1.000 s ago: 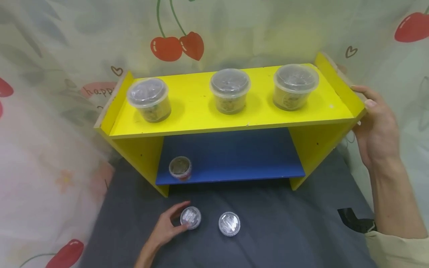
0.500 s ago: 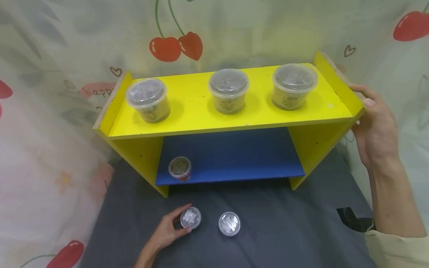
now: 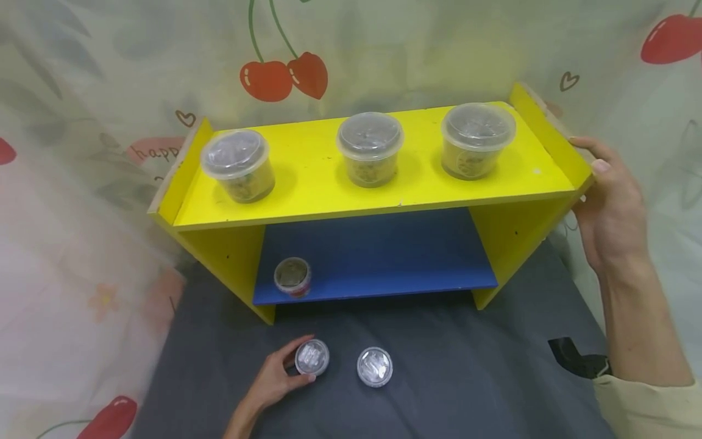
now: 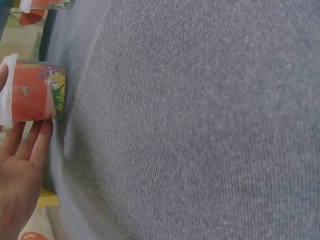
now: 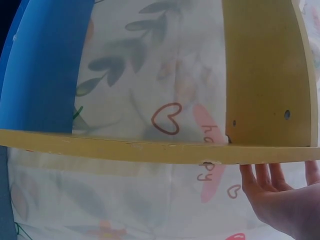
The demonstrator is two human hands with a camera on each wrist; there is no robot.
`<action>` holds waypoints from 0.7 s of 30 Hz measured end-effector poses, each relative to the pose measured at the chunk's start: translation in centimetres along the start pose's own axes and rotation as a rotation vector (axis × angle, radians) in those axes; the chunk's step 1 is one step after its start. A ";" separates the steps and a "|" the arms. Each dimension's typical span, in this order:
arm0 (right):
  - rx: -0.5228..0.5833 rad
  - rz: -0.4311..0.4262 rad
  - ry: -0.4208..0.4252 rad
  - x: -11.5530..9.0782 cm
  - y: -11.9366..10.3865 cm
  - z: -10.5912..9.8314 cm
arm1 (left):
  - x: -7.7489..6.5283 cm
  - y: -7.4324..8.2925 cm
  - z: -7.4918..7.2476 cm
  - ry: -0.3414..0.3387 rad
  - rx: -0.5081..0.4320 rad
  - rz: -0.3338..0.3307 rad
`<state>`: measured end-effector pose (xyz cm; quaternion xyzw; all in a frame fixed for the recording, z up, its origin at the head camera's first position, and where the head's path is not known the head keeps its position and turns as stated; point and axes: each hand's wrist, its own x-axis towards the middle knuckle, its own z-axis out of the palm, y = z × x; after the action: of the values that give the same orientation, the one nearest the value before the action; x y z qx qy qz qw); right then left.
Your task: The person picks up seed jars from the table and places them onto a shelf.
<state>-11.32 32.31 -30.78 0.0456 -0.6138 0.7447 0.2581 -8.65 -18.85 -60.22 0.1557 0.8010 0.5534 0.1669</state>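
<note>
My left hand (image 3: 274, 375) holds a small round cup with a clear lid (image 3: 312, 357) on the dark cloth, thumb on the near side and fingers on the far side. In the left wrist view this cup (image 4: 37, 91) shows a red printed side. A second small lidded cup (image 3: 375, 367) stands to its right. My right hand (image 3: 611, 204) touches the right side panel of a yellow and blue shelf unit (image 3: 307, 213). The right wrist view shows its fingertips (image 5: 276, 175) against the panel's outer face.
On the yellow top board stand three larger lidded tubs: left (image 3: 239, 167), middle (image 3: 370, 149) and right (image 3: 477, 140). One small cup (image 3: 293, 276) sits at the left of the blue lower board (image 3: 395, 256). A cherry-printed curtain (image 3: 439, 55) hangs behind.
The left thumb has shifted slightly along the near side of the small cup, and the cup stays in place. The right hand stays on the panel. The head view drifts slightly.
</note>
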 end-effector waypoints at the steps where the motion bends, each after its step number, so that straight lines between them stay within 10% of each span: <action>1: -0.005 0.001 0.004 0.0 0.0 0.0 | 0.0 0.0 0.1 0.007 0.003 0.009; 21: 0.015 -0.006 0.028 0.0 0.1 0.4 | 1.1 2.0 1.5 0.131 -0.032 0.127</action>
<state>-11.50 31.97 -30.80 0.0392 -0.6043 0.7491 0.2687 -8.80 -16.43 -58.99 0.1670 0.7897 0.5847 0.0814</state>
